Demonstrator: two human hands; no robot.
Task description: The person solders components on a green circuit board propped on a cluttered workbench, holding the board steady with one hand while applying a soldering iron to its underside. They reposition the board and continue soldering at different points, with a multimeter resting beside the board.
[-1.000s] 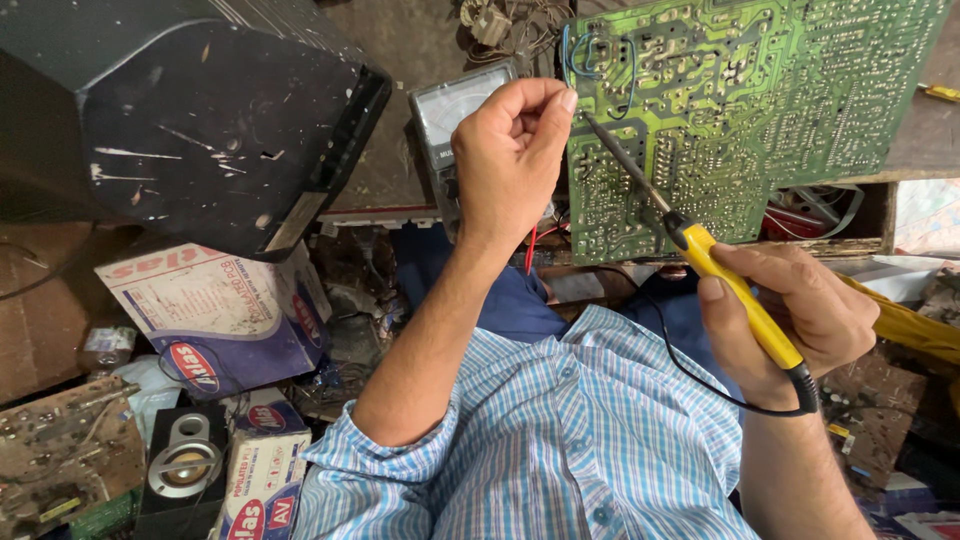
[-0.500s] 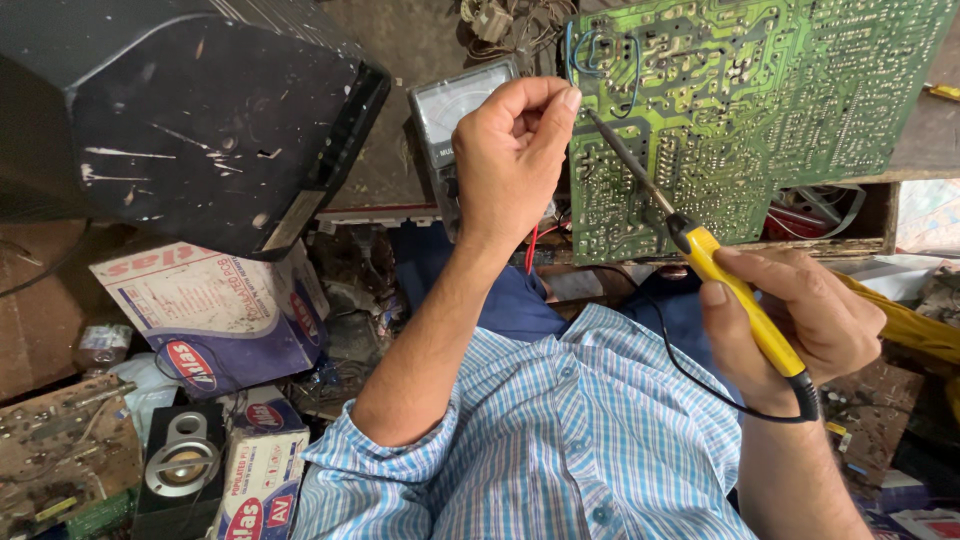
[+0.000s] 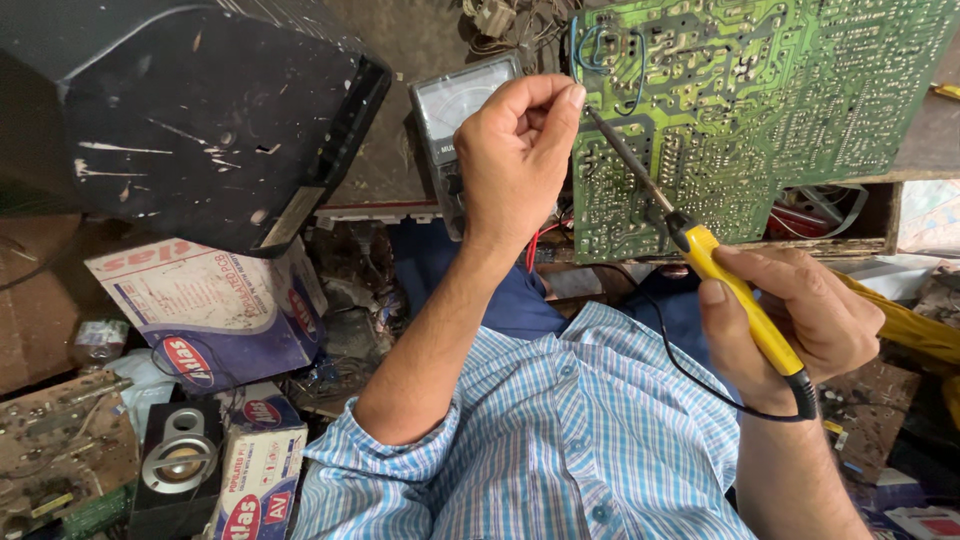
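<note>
Two hands work: right hand (image 3: pixel 800 320) grips soldering iron (image 3: pixel 740 300) against circuit board (image 3: pixel 760 110); left hand (image 3: pixel 515 160) fingers pinch, perhaps solder; burn risk.

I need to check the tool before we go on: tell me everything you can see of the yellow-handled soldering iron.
The soldering iron has a slim yellow plastic-looking handle, a black collar at the rear and a thin black cord looping down over the striped shirt. Its dark metal shaft slants up to the left, the tip resting on the solder side of the green circuit board. The right hand grips the handle; the left hand is closed beside the tip.
</note>
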